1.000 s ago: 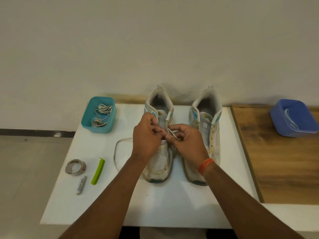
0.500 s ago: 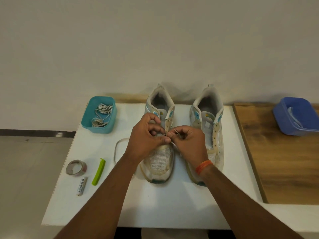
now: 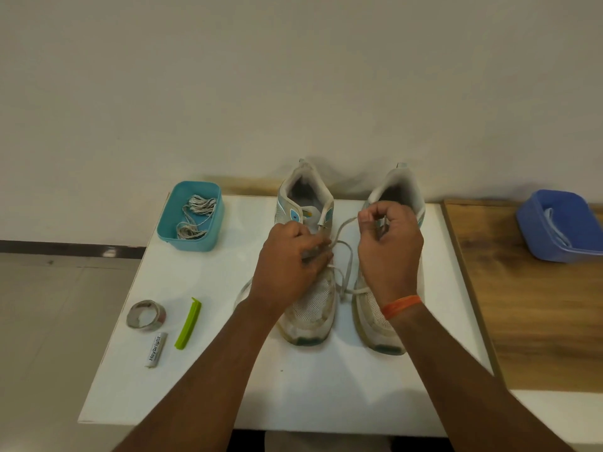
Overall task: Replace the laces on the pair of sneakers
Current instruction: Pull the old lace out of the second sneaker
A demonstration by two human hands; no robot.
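Soft, even indoor light fills the scene, moderately bright and without glare on the white table (image 3: 326,402). Faint, diffuse shadows spread on the wall (image 3: 293,93) behind the sneakers (image 3: 310,308). The wide-angle lens bends the table edges outward toward the corners, and the picture is slightly soft throughout, with mild smearing of fine detail.

A tape roll (image 3: 146,314), green clip (image 3: 188,322) and what looks like a battery (image 3: 156,350) lie near together on the white table (image 3: 326,386).
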